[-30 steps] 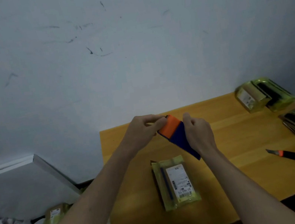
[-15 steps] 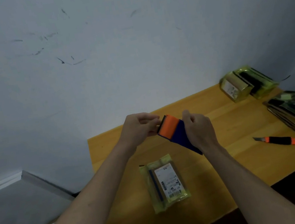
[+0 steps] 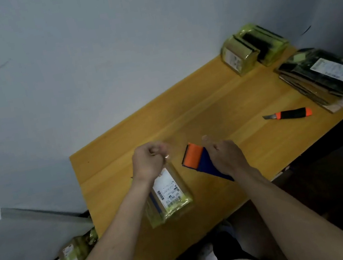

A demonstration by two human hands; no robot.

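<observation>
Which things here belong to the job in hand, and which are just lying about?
In hand: orange-and-blue item, gripped by the right hand; left hand, fingers curled.
Lying about: labelled yellow packet, utility knife, yellow packs by the wall, dark packet stack.

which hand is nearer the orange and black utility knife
Right. The right hand, gripping the orange and blue scraper, lies left of the orange and black utility knife; the left hand is farther left.

Bare tabletop (image 3: pixel 186 113) open toward the wall (image 3: pixel 111 72), knife (image 3: pixel 288 114) and packet stacks (image 3: pixel 325 77) crowding the right — labelled packet (image 3: pixel 170 196) near front edge.
</observation>
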